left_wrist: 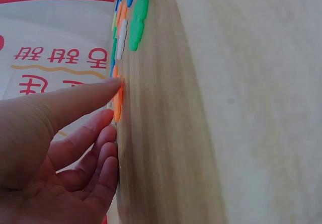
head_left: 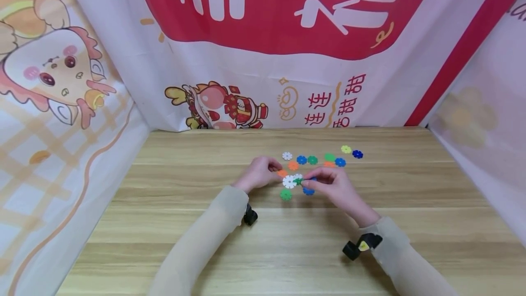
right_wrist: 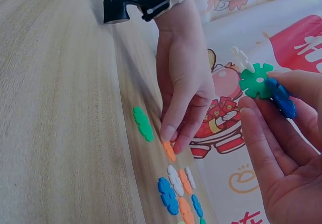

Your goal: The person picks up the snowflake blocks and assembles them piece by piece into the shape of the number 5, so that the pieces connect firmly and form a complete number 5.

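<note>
My right hand (head_left: 339,190) pinches a green notched plastic disc (right_wrist: 256,81) between thumb and fingertips. Slotted onto that disc are a blue disc (right_wrist: 280,98), close against the fingers, and a white disc (right_wrist: 241,58) at its far side. The joined discs are held above the tabletop. Farther left, my left hand (head_left: 260,172) has its thumb and fingertip at an orange notched disc (left_wrist: 118,103) on the table, gripping it by the edge. A loose white disc (head_left: 289,182) lies between the hands, with a light green disc (head_left: 286,194) nearer me.
Beyond the hands, several loose discs lie scattered, among them a white one (head_left: 287,155), a yellow one (head_left: 346,149) and a dark blue one (head_left: 358,154). Another blue disc (head_left: 308,191) lies below the right hand. Printed cloth (head_left: 283,67) walls the wooden table (head_left: 287,250) behind and at the sides.
</note>
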Demonstrator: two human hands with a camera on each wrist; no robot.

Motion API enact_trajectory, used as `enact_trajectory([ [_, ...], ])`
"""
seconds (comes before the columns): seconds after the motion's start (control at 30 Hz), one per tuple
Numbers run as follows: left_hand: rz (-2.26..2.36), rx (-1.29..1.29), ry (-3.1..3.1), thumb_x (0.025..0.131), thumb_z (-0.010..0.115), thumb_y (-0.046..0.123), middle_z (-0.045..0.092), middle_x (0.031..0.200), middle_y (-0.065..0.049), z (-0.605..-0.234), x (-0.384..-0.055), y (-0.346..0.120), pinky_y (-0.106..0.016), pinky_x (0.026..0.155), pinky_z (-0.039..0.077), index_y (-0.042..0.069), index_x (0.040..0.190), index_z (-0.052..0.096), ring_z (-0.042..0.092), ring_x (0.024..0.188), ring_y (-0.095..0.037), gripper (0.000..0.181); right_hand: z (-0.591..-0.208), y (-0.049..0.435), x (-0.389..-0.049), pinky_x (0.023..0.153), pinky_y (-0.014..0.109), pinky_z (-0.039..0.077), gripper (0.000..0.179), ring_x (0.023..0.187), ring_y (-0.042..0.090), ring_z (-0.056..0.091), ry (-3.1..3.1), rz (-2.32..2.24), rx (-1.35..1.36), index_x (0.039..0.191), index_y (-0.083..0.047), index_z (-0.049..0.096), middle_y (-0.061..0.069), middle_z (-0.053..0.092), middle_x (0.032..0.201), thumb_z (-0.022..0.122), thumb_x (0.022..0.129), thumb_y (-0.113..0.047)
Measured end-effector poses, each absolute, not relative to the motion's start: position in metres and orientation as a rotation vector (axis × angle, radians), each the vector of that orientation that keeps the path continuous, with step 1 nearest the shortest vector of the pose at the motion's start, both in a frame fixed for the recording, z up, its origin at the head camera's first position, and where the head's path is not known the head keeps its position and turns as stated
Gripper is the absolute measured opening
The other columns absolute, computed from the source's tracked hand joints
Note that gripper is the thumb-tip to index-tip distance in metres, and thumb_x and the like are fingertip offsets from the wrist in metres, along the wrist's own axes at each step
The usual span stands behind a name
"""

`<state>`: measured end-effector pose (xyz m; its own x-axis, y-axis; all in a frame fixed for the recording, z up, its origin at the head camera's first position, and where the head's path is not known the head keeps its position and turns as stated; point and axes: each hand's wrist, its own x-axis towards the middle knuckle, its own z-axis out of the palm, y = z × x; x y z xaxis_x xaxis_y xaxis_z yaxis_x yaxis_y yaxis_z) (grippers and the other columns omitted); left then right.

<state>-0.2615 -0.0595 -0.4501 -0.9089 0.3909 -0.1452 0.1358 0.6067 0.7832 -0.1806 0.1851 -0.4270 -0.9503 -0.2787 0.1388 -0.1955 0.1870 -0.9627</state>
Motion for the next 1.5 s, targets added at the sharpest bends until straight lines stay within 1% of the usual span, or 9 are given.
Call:
enact_trajectory([
  [0.27,1.18,0.4,2.55,0.087,0.082,0.016,0.067,0.104,-0.003,-0.45,-0.261,-0.056,-0.034,0.086,0.052,0.008,0.114,0.072,0.06,0.094,-0.017,0.029,-0.428,0.187,-0.181,0.075,0.033,0.059,0.014,0.091,0.03,0.069,2.382,-1.902,-0.491,0.101,-0.009,0.078,0.008,0.073,0.105,0.08,0.091,-0.02],
  [0.53,1.174,0.379,2.569,0.083,0.086,0.015,0.064,0.1,-0.002,-0.451,-0.264,-0.056,-0.033,0.083,0.052,0.01,0.108,0.07,0.059,0.092,-0.019,0.03,-0.43,0.188,-0.18,0.075,0.033,0.059,0.013,0.089,0.028,0.069,2.398,-1.899,-0.493,0.1,-0.01,0.077,0.007,0.073,0.104,0.08,0.091,-0.019],
  [0.7,1.206,0.39,2.565,0.081,0.087,0.012,0.064,0.097,-0.003,-0.452,-0.266,-0.058,-0.032,0.078,0.052,0.01,0.103,0.066,0.06,0.088,-0.019,0.03,-0.431,0.19,-0.18,0.076,0.038,0.06,0.014,0.089,0.027,0.069,2.413,-1.896,-0.484,0.1,-0.009,0.077,0.007,0.073,0.103,0.081,0.091,-0.019],
  [0.77,1.228,0.391,2.552,0.083,0.086,0.011,0.065,0.096,-0.004,-0.452,-0.267,-0.059,-0.033,0.077,0.053,0.01,0.104,0.066,0.06,0.087,-0.02,0.03,-0.431,0.19,-0.181,0.076,0.04,0.06,0.014,0.088,0.027,0.069,2.415,-1.894,-0.491,0.1,-0.008,0.077,0.008,0.073,0.103,0.08,0.091,-0.018],
  [0.9,1.274,0.374,2.521,0.085,0.084,0.01,0.067,0.095,-0.003,-0.453,-0.266,-0.062,-0.035,0.08,0.054,0.01,0.11,0.064,0.063,0.089,-0.019,0.032,-0.432,0.191,-0.181,0.076,0.039,0.059,0.014,0.088,0.026,0.069,2.412,-1.896,-0.497,0.101,-0.007,0.077,0.009,0.073,0.103,0.079,0.092,-0.017],
  [1.0,1.301,0.376,2.503,0.085,0.084,0.011,0.068,0.095,-0.002,-0.452,-0.263,-0.065,-0.035,0.081,0.054,0.011,0.111,0.065,0.064,0.089,-0.018,0.032,-0.431,0.192,-0.181,0.075,0.04,0.059,0.014,0.086,0.026,0.068,2.411,-1.896,-0.49,0.101,-0.007,0.077,0.008,0.073,0.102,0.079,0.092,-0.017],
  [1.2,1.337,0.396,2.502,0.083,0.085,0.012,0.068,0.094,-0.001,-0.445,-0.256,-0.071,-0.034,0.077,0.055,0.013,0.104,0.07,0.065,0.087,-0.019,0.026,-0.429,0.194,-0.18,0.074,0.039,0.059,0.015,0.086,0.026,0.068,2.405,-1.894,-0.477,0.102,-0.007,0.077,0.008,0.073,0.105,0.079,0.092,-0.018],
  [1.5,1.356,0.505,2.567,0.086,0.084,0.014,0.07,0.092,0.003,-0.446,-0.252,-0.08,-0.032,0.076,0.054,0.014,0.095,0.074,0.065,0.086,-0.015,0.014,-0.429,0.196,-0.18,0.072,0.041,0.059,0.015,0.084,0.026,0.068,2.422,-1.876,-0.469,0.102,-0.008,0.077,0.008,0.074,0.103,0.079,0.092,-0.02],
])
